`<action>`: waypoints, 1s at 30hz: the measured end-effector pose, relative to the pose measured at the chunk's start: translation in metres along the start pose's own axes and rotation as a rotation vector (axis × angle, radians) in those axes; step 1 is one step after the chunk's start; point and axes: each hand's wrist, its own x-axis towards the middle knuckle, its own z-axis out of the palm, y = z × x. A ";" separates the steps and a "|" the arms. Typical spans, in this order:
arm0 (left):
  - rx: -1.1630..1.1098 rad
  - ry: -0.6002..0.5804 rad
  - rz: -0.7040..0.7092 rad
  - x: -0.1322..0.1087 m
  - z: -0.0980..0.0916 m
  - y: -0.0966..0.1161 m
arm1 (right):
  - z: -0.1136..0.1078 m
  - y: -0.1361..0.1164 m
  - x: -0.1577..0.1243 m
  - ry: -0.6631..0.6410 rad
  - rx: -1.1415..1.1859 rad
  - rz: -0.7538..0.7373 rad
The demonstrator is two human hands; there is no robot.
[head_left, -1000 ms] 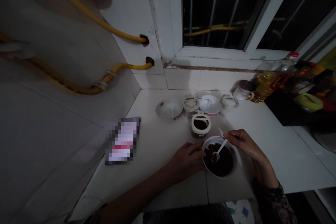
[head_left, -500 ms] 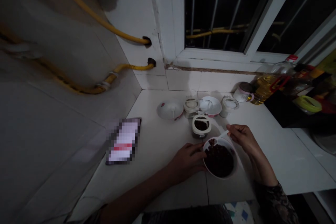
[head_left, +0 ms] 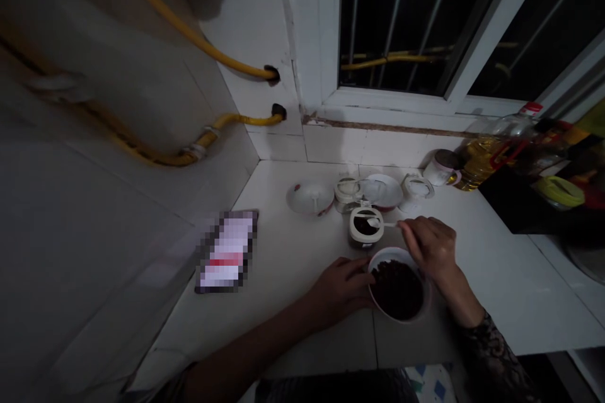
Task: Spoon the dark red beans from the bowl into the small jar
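A white bowl [head_left: 428, 302] with dark reddish-brown flakes in it stands near the counter's front edge. My left hand [head_left: 343, 286] grips its left rim with thumb and fingers. Above the bowl's right side, my right hand [head_left: 431, 245] pinches the handle of a small white spoon [head_left: 388, 224]. The spoon's tip is over the opening of a small jar [head_left: 366, 240] with a white rim and dark contents, just behind the bowl. Whether the spoon carries anything is too small to tell.
Behind the jar are a shallow bowl [head_left: 302, 197] with a spoon, another white bowl [head_left: 390, 192] and two clear jars. A phone [head_left: 225, 252] lies at the left. A mug [head_left: 440, 170], an oil bottle [head_left: 475, 164] and a black box [head_left: 505, 201] stand at the right.
The spoon has moved from inside the bowl of flakes up and left to the small jar's opening, with my right hand on it. My left hand has stayed at the bowl's rim.
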 end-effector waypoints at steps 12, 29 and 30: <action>-0.015 0.000 -0.005 0.000 0.000 0.000 | -0.032 0.009 -0.021 -0.765 0.344 0.353; -0.019 -0.007 -0.003 0.003 -0.003 0.003 | -0.020 0.024 -0.034 -0.729 0.719 0.866; -0.017 0.000 -0.004 0.003 -0.003 0.003 | -0.019 0.024 -0.033 -0.723 0.741 0.876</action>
